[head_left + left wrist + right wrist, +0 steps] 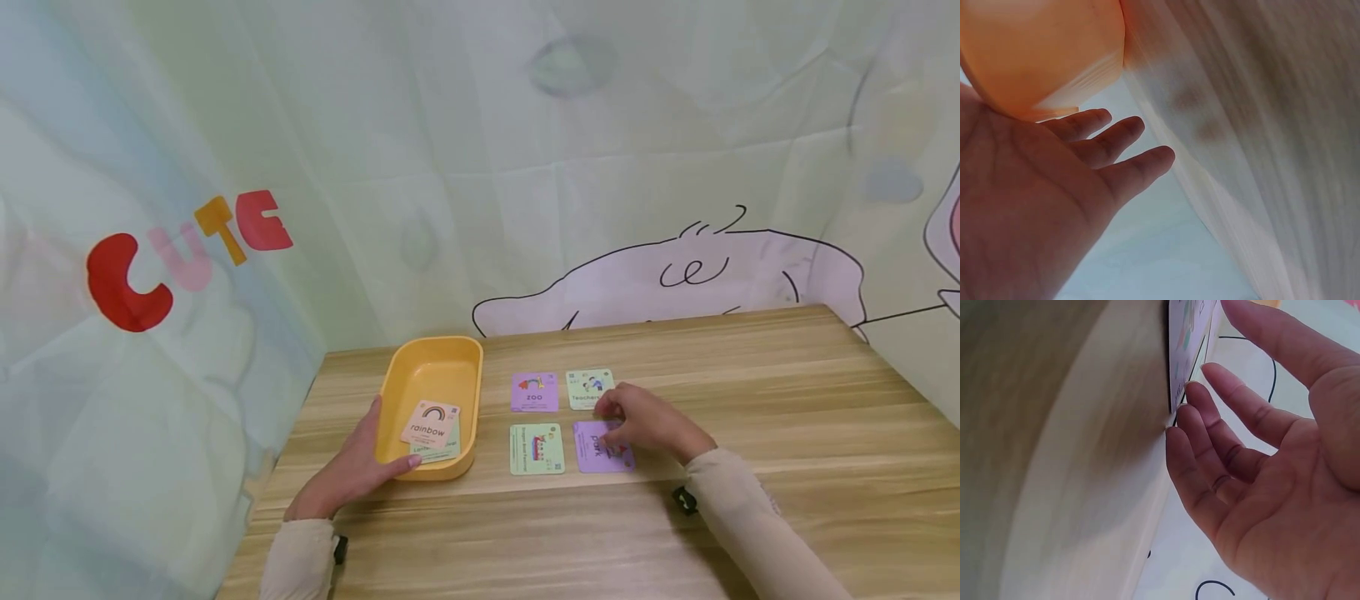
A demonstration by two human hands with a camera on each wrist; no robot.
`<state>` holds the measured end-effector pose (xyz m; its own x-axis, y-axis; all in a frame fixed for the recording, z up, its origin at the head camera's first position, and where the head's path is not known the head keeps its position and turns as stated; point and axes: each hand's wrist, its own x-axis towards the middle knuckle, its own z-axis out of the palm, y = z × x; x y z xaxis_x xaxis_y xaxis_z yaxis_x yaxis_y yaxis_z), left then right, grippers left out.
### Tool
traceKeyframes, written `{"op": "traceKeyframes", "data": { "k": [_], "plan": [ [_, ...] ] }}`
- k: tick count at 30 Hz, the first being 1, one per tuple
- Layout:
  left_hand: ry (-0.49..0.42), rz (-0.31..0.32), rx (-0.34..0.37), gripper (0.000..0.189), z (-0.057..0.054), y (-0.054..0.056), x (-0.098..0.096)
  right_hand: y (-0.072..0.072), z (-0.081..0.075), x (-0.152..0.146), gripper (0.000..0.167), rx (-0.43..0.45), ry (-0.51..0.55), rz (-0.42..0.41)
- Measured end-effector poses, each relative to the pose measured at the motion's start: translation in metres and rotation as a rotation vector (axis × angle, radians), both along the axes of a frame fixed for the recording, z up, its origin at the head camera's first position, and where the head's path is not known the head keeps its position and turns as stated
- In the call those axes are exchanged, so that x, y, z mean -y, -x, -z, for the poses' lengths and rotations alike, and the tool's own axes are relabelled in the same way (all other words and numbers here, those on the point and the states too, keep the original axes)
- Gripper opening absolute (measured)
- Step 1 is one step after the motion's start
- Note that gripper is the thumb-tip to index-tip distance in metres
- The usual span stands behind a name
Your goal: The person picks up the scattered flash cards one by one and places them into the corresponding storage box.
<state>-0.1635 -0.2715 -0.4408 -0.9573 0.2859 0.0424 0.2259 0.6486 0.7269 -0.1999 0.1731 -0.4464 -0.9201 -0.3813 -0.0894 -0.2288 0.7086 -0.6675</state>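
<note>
My left hand (352, 467) holds a yellow plastic tray (477, 392) at its near left corner, the thumb over the rim. In the left wrist view, three fingers extend below the orange-looking tray (1047, 50). Inside it, a pink "rainbow" card (430, 425) overlaps a green card (442, 452). My right hand (651, 421) is over a purple "park" card (596, 454) lying on the table, its loosely bent fingers touching by the card's far edge. The right wrist view shows the fingertips beside a card (1185, 350).
Beside the "park" card lies a green "Dragon Boat Festival" card (536, 450). Behind are a purple "zoo" card (534, 393) and a green "Teachers" card (588, 389), partly covered by the right hand. A printed curtain (420, 167) hangs behind the wooden table (570, 542).
</note>
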Motion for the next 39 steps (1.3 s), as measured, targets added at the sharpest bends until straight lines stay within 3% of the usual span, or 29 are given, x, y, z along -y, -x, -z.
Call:
{"op": "traceKeyframes", "data": {
  "k": [5, 12, 39],
  "plan": [
    [-0.015, 0.011, -0.004, 0.101, -0.001, 0.000, -0.001, -0.001, 0.002, 0.003, 0.046, -0.030, -0.045, -0.009],
    [-0.010, 0.018, -0.012, 0.101, -0.001, 0.001, -0.001, -0.003, 0.002, 0.007, 0.038, -0.031, -0.082, 0.002],
    [0.038, -0.026, 0.030, 0.111, -0.002, -0.002, -0.002, 0.000, -0.001, 0.014, 0.039, -0.027, -0.159, -0.020]
  ]
}}
